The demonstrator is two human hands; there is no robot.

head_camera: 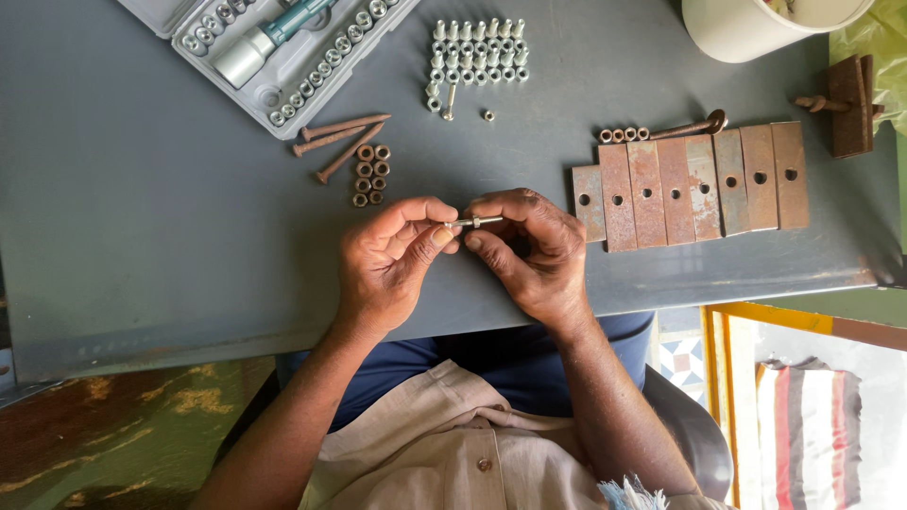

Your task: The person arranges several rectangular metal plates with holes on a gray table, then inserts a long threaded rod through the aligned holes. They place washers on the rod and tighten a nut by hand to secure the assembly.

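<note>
Head view, one entry per item.

Bolt [470, 223]: small, bright steel, held level above the table [142, 208] between both hands. A nut [476, 222] sits partway along its shank.

Left hand [392, 260]: closed, thumb and forefinger pinching the bolt's head end.

Right hand [529, 250]: closed, fingertips pinched about the nut and the far end of the shank.

Step in hand, as judged: running the nut along the thread. Done well, the left hand keeps the bolt from turning, the right rolls the nut square to the shank, with light pressure so the thread does not cross.

Beyond the left hand: rusty nuts [370, 175], ring-shaped, laid in two short columns; past them three long screws [340, 137], brown with rust, tapered.

Further out from the left hand: socket set [274, 52], grey plastic case, chromed sockets in rows, teal-handled driver.

Straight ahead of both hands: bright bolts [477, 52], stood close in rows, a few lying loose.

Right of the right hand: steel plates [694, 184], flat, rectangular, rust-mottled, one hole each, edge to edge in a row. Behind them a line of small nuts [624, 134] and a hooked rusty rod [694, 126].

Far corner beyond the right hand: white bucket [756, 28], smooth plastic; rusty bracket [846, 104].
</note>
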